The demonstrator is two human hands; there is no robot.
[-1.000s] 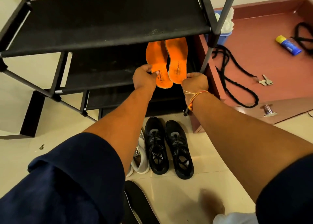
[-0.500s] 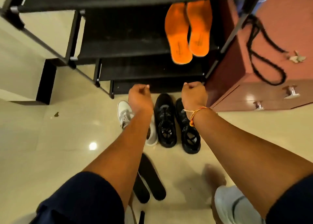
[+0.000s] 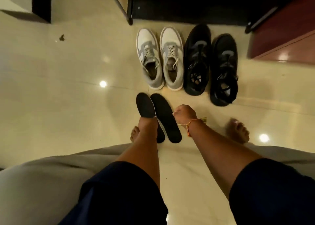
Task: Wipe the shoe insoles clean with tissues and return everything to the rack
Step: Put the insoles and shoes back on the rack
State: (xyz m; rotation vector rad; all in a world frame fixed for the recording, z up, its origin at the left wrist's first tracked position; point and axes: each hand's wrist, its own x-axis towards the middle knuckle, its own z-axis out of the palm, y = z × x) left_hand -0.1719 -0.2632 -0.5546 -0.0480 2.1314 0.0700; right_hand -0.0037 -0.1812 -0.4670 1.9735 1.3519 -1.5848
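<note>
Two black insoles lie side by side on the tiled floor: the left insole [image 3: 144, 105] and the right insole [image 3: 166, 121]. My left hand [image 3: 147, 124] is closed over the middle of the left insole. My right hand [image 3: 185, 114] has its fingers curled and touches the outer edge of the right insole; whether it grips is unclear. Beyond them stand a pair of white-grey sneakers [image 3: 150, 61] and a pair of black sneakers [image 3: 196, 61], toes toward the black shoe rack [image 3: 187, 5]. The orange insoles are out of view.
A maroon cabinet [image 3: 286, 29] stands right of the rack. My bare feet [image 3: 237, 131] flank the insoles. A small bit of debris [image 3: 61, 37] lies on the floor at the left. A dark block [image 3: 41, 3] sits at the top left.
My view has dropped from the rack to the floor. Both hands left the orange insoles on the shelf and came down to the black insoles, the left one closing on one.
</note>
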